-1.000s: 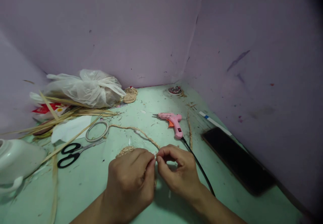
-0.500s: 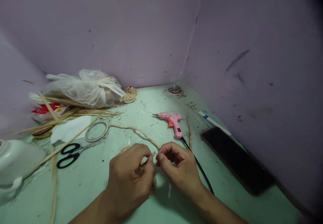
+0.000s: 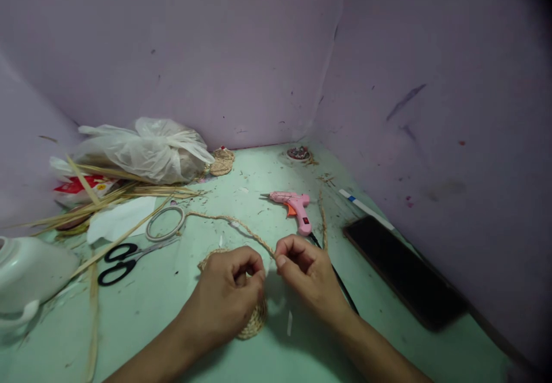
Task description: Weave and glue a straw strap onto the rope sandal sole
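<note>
My right hand (image 3: 308, 268) is closed in a pinch, with the thumb and forefinger on a thin braided straw cord (image 3: 248, 232). From there the cord runs back to the left along the table. To the left, my left hand (image 3: 230, 285) is closed too, thumb against forefinger; whatever lies between those fingertips is too small to make out. Beneath this hand is a coiled woven straw piece (image 3: 253, 321), mostly covered by it. The two hands are a short way apart.
A pink glue gun (image 3: 295, 206) lies beyond my right hand, its black cable passing behind the wrist. Scissors (image 3: 125, 262), a tape roll (image 3: 165, 224), straw strips and a white ceramic vessel (image 3: 38, 271) are on the left. A phone (image 3: 405, 271) lies by the right wall.
My hands have moved apart, the right one slightly right and up onto the cord. More of the woven piece shows under my left hand.
</note>
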Demonstrator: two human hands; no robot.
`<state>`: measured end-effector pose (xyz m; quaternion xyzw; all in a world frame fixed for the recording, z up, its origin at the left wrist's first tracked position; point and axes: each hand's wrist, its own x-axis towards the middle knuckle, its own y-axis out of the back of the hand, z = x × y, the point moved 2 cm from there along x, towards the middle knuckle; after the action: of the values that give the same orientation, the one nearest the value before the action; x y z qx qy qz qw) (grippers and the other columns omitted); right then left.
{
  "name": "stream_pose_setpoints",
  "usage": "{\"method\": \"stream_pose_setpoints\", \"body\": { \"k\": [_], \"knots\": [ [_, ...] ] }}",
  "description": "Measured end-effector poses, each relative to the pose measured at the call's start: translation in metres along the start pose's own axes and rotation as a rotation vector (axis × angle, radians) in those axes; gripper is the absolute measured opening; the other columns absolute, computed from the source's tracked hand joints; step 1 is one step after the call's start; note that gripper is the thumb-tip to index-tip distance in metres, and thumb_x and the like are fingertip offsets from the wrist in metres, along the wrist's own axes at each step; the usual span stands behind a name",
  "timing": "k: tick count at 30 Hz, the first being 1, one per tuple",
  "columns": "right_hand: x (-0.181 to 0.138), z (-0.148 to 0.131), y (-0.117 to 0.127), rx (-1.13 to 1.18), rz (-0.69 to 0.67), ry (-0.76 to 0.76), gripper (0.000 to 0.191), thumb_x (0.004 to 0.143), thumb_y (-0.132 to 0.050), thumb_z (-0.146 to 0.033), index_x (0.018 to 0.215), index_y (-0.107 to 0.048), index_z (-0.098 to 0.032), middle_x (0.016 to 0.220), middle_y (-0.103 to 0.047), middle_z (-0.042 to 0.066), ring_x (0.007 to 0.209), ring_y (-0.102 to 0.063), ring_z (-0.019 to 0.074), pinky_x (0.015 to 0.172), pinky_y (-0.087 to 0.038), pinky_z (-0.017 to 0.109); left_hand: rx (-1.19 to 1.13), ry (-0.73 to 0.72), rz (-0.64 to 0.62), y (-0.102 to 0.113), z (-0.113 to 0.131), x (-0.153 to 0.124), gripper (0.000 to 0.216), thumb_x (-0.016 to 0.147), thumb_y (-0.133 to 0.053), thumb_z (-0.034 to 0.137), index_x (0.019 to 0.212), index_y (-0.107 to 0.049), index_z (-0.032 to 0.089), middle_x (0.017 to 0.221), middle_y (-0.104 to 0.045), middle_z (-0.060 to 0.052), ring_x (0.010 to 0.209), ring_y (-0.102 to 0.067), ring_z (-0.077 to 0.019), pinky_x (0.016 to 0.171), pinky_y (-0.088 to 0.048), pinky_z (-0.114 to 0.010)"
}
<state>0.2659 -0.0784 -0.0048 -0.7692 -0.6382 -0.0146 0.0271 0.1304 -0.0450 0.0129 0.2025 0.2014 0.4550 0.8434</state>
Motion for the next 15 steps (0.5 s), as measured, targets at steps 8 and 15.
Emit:
{"method": "stream_pose_setpoints", "body": {
  "k": [8,15],
  "knots": [
    [0.004,0.013,0.005,0.088,-0.041,-0.179,0.026,0.072,-0.057,-0.039,0.062,-0.055,-0.015,0.052,-0.046,-0.003,0.041,-0.033,0.0062,0.039,-0.023,0.021,0.055,-0.036,0.018,0.001,-0.002,-0.001,0.013,0.073,-0.045,0.023,0.063,-0.051,0.018,0.049,-0.038,0.006,0.046,-0.034,-0.0086,0.044,-0.027,-0.02],
    [0.005,0.01,0.001,0.044,-0.137,-0.23,0.022,0.068,-0.059,-0.034,0.059,-0.052,-0.015,0.051,-0.043,-0.004,0.046,-0.032,0.0073,0.045,-0.024,0.022,0.163,-0.138,0.005,0.0,0.003,-0.002,0.013,0.07,-0.043,0.018,0.062,-0.053,0.017,0.053,-0.046,0.003,0.051,-0.04,-0.0095,0.049,-0.029,-0.021]
  ]
}}
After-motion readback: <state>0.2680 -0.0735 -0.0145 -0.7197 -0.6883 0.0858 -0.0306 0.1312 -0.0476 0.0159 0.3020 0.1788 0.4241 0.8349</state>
